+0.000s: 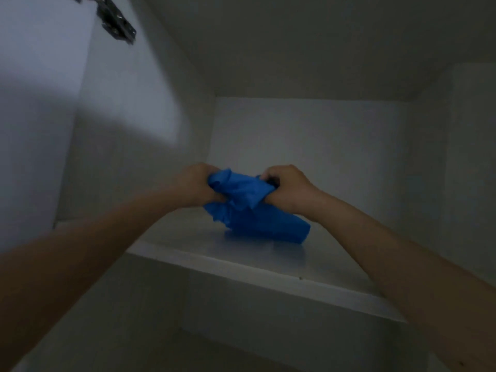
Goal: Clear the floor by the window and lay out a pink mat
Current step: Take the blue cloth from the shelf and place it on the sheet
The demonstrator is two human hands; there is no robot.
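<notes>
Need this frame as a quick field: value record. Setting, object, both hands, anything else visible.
setting: inside a white cabinet, dim light
shelf: white, bears the blue bundle
blue bundle: crumpled, cloth or plastic, cannot tell which; lower end rests on the shelf
left hand: grips the bundle's left upper end
right hand: grips the bundle's right upper end
hinge: metal, top left on the cabinet side
pink mat: not in view

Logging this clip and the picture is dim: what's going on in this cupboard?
A person has both arms up inside a white cupboard. The left hand and the right hand each grip one end of a crumpled blue cloth, whose lower part rests on the shelf. A metal hinge shows top left. No pink mat is in view.
</notes>
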